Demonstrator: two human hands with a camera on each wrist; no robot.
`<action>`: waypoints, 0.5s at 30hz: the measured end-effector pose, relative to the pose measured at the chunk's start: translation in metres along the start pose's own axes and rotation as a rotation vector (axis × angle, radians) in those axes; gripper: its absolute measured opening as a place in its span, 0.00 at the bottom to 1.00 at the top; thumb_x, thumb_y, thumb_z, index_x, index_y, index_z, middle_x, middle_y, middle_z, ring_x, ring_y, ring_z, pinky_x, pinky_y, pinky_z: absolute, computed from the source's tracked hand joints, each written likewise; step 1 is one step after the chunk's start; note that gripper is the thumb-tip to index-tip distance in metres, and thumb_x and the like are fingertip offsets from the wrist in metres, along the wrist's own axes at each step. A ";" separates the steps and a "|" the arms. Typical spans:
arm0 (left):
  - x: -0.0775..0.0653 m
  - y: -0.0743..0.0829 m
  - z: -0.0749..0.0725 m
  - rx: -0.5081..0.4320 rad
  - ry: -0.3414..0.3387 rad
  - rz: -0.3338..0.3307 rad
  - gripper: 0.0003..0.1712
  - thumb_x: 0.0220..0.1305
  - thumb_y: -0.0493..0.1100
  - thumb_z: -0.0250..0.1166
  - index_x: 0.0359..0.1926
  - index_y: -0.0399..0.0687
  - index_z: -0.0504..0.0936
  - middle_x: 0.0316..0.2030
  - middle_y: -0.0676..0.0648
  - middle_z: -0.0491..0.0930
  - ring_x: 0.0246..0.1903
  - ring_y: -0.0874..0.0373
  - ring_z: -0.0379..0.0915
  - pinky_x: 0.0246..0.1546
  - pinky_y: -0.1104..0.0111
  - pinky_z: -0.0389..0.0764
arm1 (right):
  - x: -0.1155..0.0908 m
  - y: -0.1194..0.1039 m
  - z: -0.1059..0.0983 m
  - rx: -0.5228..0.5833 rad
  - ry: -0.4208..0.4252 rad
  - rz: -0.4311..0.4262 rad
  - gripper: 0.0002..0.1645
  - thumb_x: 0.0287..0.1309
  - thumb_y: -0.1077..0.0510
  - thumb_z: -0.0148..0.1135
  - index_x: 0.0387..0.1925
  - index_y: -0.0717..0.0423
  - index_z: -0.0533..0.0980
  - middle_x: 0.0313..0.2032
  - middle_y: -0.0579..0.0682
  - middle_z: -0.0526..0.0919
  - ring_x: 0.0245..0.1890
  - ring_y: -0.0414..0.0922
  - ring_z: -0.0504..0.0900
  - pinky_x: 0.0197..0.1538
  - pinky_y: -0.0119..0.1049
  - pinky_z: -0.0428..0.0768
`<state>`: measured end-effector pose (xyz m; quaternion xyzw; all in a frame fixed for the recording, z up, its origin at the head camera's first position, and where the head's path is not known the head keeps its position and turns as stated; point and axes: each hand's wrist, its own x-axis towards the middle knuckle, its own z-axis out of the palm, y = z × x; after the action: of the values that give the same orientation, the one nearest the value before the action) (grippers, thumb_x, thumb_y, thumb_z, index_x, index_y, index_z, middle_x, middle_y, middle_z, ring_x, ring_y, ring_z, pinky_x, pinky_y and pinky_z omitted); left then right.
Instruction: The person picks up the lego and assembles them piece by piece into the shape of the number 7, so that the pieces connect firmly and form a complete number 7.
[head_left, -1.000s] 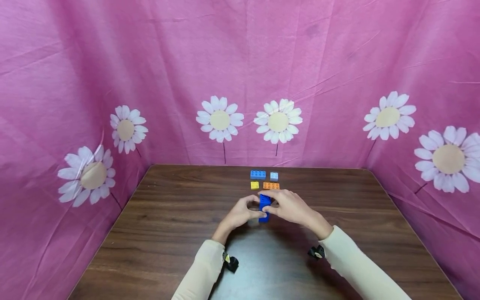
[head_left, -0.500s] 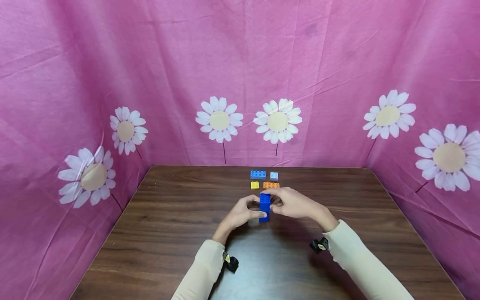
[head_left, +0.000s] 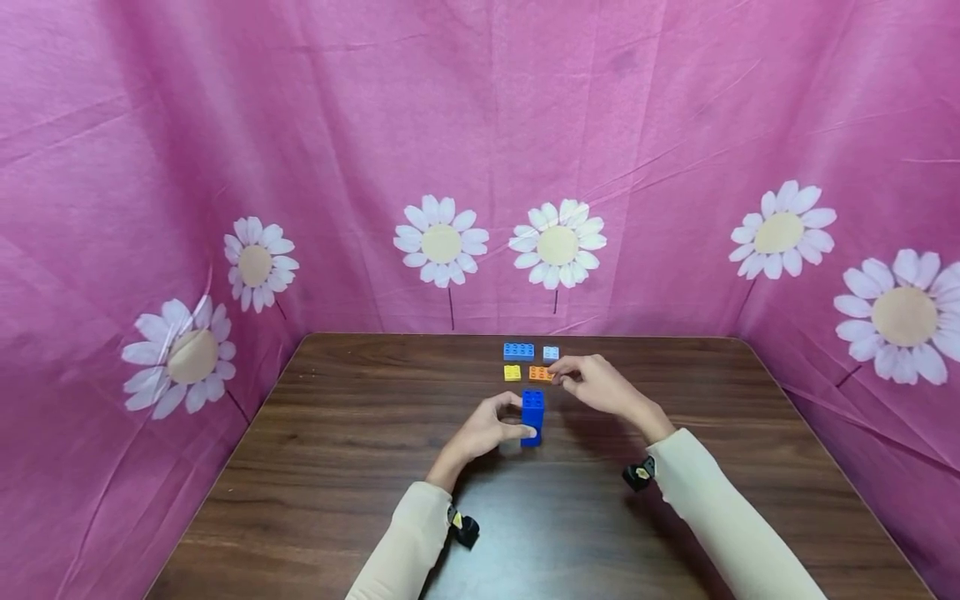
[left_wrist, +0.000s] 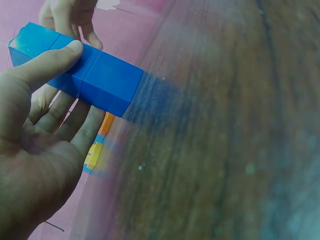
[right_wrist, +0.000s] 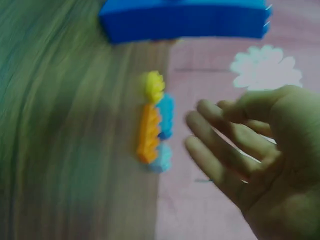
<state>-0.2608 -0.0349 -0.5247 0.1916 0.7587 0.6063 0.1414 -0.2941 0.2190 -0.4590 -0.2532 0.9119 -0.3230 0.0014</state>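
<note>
A tower of dark blue toy bricks [head_left: 532, 417] stands upright on the table, studs on top. In the left wrist view, seams divide the blue tower [left_wrist: 107, 75] into three parts. My left hand [head_left: 483, 429] grips it low down, thumb on the near side and fingers behind. Beyond the tower, my right hand [head_left: 603, 387] hovers by the right end of an orange brick [head_left: 539, 373], partly covering it. In the right wrist view, that hand [right_wrist: 250, 140] holds nothing, its fingers loosely bent and apart from the orange brick [right_wrist: 148, 134].
A small yellow brick [head_left: 512, 372] lies left of the orange one. Behind them are a long blue brick [head_left: 518, 351] and a small light blue brick [head_left: 551, 352]. The brown wooden table [head_left: 337, 467] ends at a pink flowered cloth [head_left: 337, 167].
My right hand has let go of the blue tower and moved away, forward and right, to the orange brick. The left hand keeps its grip on the tower.
</note>
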 end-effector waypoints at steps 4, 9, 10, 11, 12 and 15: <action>0.000 0.000 0.001 0.010 0.006 0.000 0.20 0.64 0.42 0.78 0.54 0.42 0.82 0.49 0.43 0.87 0.44 0.59 0.81 0.51 0.68 0.80 | 0.006 0.016 0.005 -0.055 0.080 0.034 0.15 0.71 0.66 0.61 0.54 0.59 0.87 0.48 0.54 0.92 0.41 0.45 0.89 0.43 0.43 0.85; -0.001 0.000 0.003 0.007 0.015 -0.002 0.20 0.64 0.41 0.78 0.53 0.43 0.82 0.49 0.44 0.87 0.44 0.59 0.81 0.51 0.67 0.80 | 0.015 0.026 0.012 -0.086 0.095 0.044 0.15 0.72 0.66 0.61 0.54 0.58 0.87 0.51 0.55 0.91 0.44 0.48 0.89 0.48 0.49 0.87; 0.000 0.001 0.003 0.006 0.016 -0.001 0.20 0.63 0.41 0.78 0.53 0.43 0.82 0.49 0.44 0.87 0.44 0.59 0.81 0.51 0.67 0.80 | 0.017 0.028 0.014 -0.093 0.093 0.044 0.15 0.72 0.66 0.61 0.54 0.59 0.87 0.51 0.55 0.91 0.45 0.49 0.89 0.49 0.50 0.87; 0.000 0.001 0.003 0.007 0.017 -0.003 0.20 0.64 0.41 0.78 0.53 0.43 0.82 0.49 0.45 0.87 0.44 0.59 0.81 0.51 0.67 0.80 | 0.019 0.029 0.015 -0.095 0.090 0.044 0.16 0.71 0.67 0.61 0.54 0.59 0.87 0.51 0.55 0.91 0.46 0.50 0.88 0.51 0.52 0.87; 0.000 0.001 0.003 0.006 0.018 -0.004 0.20 0.64 0.41 0.78 0.53 0.43 0.82 0.48 0.45 0.87 0.44 0.59 0.81 0.51 0.67 0.80 | 0.021 0.031 0.017 -0.097 0.085 0.048 0.16 0.71 0.67 0.61 0.55 0.60 0.86 0.51 0.56 0.91 0.47 0.51 0.88 0.52 0.53 0.87; 0.002 0.001 0.004 0.012 0.016 -0.002 0.20 0.64 0.42 0.78 0.53 0.44 0.82 0.48 0.46 0.87 0.44 0.59 0.80 0.52 0.66 0.80 | 0.026 0.035 0.022 -0.109 0.066 0.060 0.16 0.70 0.68 0.61 0.55 0.61 0.86 0.52 0.57 0.90 0.48 0.51 0.88 0.54 0.53 0.87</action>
<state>-0.2601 -0.0304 -0.5241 0.1866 0.7635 0.6034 0.1347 -0.3290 0.2172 -0.4928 -0.2148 0.9347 -0.2811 -0.0328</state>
